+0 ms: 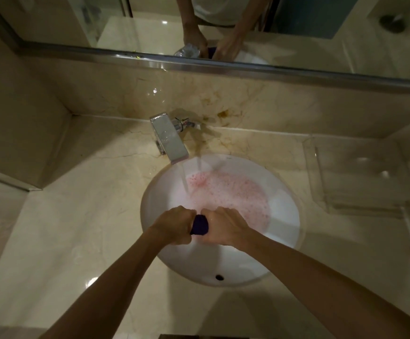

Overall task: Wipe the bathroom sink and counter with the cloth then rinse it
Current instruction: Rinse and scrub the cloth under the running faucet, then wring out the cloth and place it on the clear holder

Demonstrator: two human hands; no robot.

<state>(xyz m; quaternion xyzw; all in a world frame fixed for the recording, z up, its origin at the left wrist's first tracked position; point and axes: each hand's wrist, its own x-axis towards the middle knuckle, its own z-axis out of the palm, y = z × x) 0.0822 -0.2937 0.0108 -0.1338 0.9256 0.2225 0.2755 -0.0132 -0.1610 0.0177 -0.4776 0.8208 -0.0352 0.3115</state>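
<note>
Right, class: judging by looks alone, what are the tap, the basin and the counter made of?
Tap: polished, chrome-looking metal, with mirror-like reflections.
Basin: smooth glossy white, probably glazed ceramic.
Counter: cream stone with darker veins and shiny highlights, likely polished marble.

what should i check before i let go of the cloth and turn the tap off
1. Cloth held in both hands: ok, the left hand and right hand grip it bunched between them, over the sink.
2. Cloth rinsed clean: cannot tell; the water in the basin is pink and foamy.
3. Tap running: ok, a stream falls from the spout into the basin.
4. Basin draining: cannot tell, foam covers the drain.
5. Water level: ok, well below the rim and the overflow hole.
6. Counter wiped: not ok, brown stains remain behind the tap.
</note>
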